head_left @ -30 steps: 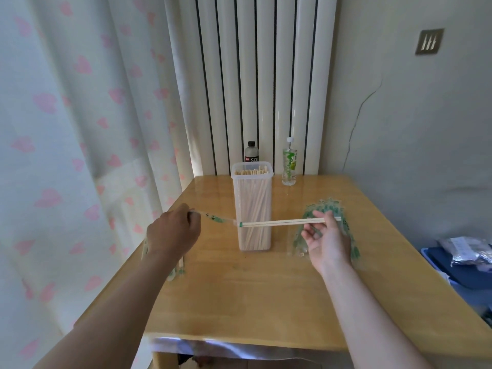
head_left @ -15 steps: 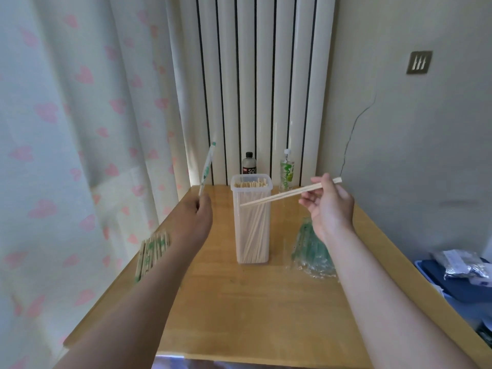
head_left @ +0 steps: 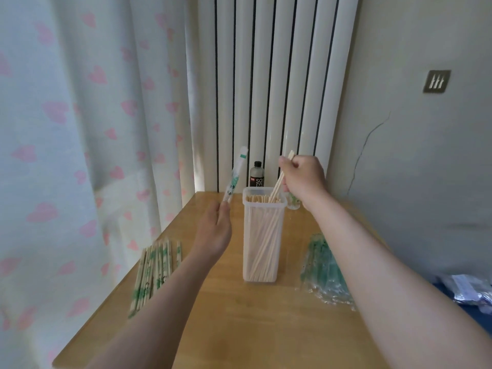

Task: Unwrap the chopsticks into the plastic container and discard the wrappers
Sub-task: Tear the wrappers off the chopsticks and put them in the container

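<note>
A tall clear plastic container (head_left: 263, 243) full of bare chopsticks stands mid-table. My right hand (head_left: 302, 179) grips a bare pair of chopsticks (head_left: 278, 186) above its rim, tips down inside the opening. My left hand (head_left: 214, 230), left of the container, pinches an empty clear wrapper with green print (head_left: 234, 179), which points up. Several wrapped chopsticks (head_left: 153, 272) lie at the table's left edge. A heap of empty wrappers (head_left: 323, 275) lies right of the container, partly hidden by my right arm.
The wooden table (head_left: 239, 328) stands against a white radiator (head_left: 266, 89). A dark bottle (head_left: 257, 177) and a green-labelled bottle (head_left: 294, 203) stand behind the container. A curtain hangs on the left. Blue items and foil packets (head_left: 468, 291) lie off the table's right side.
My right hand swung the bare chopsticks from level to steeply tilted and lowered their tips into the container. My left hand stayed up with the empty wrapper. The camera moved closer.
</note>
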